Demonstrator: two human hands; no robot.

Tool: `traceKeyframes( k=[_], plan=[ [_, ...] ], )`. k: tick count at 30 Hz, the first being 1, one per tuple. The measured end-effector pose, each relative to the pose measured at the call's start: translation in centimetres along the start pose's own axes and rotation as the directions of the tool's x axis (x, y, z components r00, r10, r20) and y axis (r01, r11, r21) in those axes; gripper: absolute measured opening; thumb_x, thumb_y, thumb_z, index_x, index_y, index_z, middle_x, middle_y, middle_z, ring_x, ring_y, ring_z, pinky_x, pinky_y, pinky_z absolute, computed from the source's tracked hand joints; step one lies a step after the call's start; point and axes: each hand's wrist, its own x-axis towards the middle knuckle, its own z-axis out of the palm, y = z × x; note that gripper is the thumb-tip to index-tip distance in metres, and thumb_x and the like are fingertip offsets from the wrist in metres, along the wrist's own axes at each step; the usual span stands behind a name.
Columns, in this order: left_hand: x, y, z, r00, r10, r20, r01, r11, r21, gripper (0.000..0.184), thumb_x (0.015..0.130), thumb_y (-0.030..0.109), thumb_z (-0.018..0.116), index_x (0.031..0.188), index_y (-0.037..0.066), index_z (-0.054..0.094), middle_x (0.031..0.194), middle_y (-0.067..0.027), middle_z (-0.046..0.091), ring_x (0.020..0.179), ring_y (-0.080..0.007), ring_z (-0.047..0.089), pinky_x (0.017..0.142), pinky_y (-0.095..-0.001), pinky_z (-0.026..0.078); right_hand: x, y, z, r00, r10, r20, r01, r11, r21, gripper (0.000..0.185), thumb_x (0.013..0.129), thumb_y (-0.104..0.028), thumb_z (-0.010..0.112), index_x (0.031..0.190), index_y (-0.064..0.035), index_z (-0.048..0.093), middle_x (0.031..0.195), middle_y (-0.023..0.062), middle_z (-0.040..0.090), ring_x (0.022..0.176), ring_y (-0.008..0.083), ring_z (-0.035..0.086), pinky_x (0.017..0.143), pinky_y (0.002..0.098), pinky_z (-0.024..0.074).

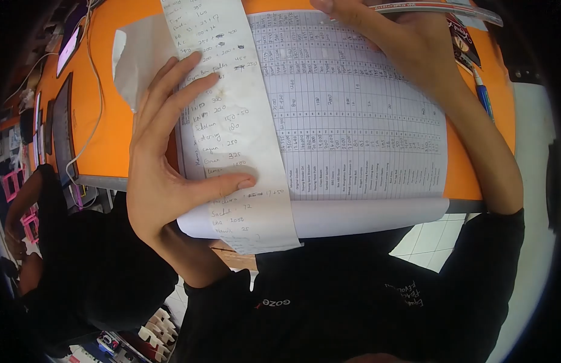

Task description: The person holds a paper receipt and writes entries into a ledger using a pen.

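Note:
My left hand (pixel 165 145) lies with fingers and thumb spread on a long paper strip (pixel 250 91) of handwritten names and numbers. The strip rests on a larger printed sheet (pixel 365 121) with a table filled in by hand. The sheet's near edge curls over the table edge. At the top, partly cut off by the frame, my right hand (pixel 407 48) is closed around a clear pen (pixel 438 8) with a red line inside. Its forearm crosses the sheet's right side, and the fingertips are partly out of view.
Under the papers is an orange table (pixel 105 139). A blue marker (pixel 484 97) lies at the right, near a dark printed packet (pixel 465 42). On the left are a crumpled paper (pixel 132 66), a white cable (pixel 99 115) and a dark-edged device (pixel 63 121). Another person in black (pixel 92 266) is close by.

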Motion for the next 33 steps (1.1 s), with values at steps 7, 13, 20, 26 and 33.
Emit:
traceKeyframes(
  k=[7,13,20,26,33],
  plan=[
    [0.2,0.4,-0.2,1.000,-0.002,-0.001,0.002,1.000,-0.025,0.106,0.052,0.036,0.106,0.147,0.005,0.072,0.171,-0.0210,0.050,0.161,-0.0397,0.044,0.132,-0.0499,0.035,0.1,0.3,-0.1,1.000,-0.005,0.010,0.005,1.000,0.010,0.033,0.100,-0.007,0.086,0.085,-0.0094,0.057,0.074,-0.0045,0.059,0.063,0.0001,0.046,0.054,0.0210,0.0325],
    [0.2,0.7,-0.7,1.000,0.012,-0.015,-0.010,0.989,0.150,0.086,0.065,0.028,0.101,0.143,0.004,0.073,0.167,-0.0223,0.054,0.158,-0.0426,0.047,0.129,-0.0527,0.036,-0.4,1.0,0.1,1.000,-0.006,0.004,0.006,1.000,0.016,0.031,0.101,-0.014,0.085,0.084,-0.0117,0.060,0.071,-0.0060,0.056,0.058,0.0002,0.044,0.052,0.0198,0.0303],
    [0.0,-0.3,0.9,0.983,0.008,-0.182,-0.023,0.997,-0.080,0.112,0.070,0.024,0.098,0.166,0.004,0.045,0.156,-0.0255,0.063,0.148,-0.0431,0.059,0.123,-0.0510,0.046,-0.8,1.5,-0.1,1.000,-0.027,-0.013,0.026,0.996,-0.090,0.030,0.103,-0.023,0.086,0.084,-0.0141,0.065,0.069,-0.0061,0.057,0.054,0.0010,0.041,0.051,0.0183,0.0292],
    [0.0,0.1,0.5,0.989,0.011,-0.148,-0.027,0.994,-0.108,0.134,0.069,0.020,0.100,0.176,0.006,0.021,0.160,-0.0293,0.056,0.150,-0.0435,0.056,0.129,-0.0528,0.040,-0.6,1.3,0.1,1.000,-0.015,-0.020,0.013,0.997,-0.080,0.031,0.103,-0.020,0.085,0.083,-0.0130,0.064,0.072,-0.0054,0.056,0.054,0.0009,0.041,0.051,0.0187,0.0297],
    [-0.1,0.0,0.6,0.992,-0.035,-0.122,0.016,0.988,-0.152,0.141,0.068,0.018,0.101,0.179,0.008,0.014,0.164,-0.0297,0.052,0.154,-0.0431,0.051,0.132,-0.0537,0.035,-0.7,1.4,0.0,1.000,-0.010,-0.020,0.009,0.998,-0.060,0.030,0.103,-0.017,0.085,0.083,-0.0129,0.063,0.072,-0.0054,0.056,0.054,0.0009,0.040,0.051,0.0189,0.0286]
  ],
)
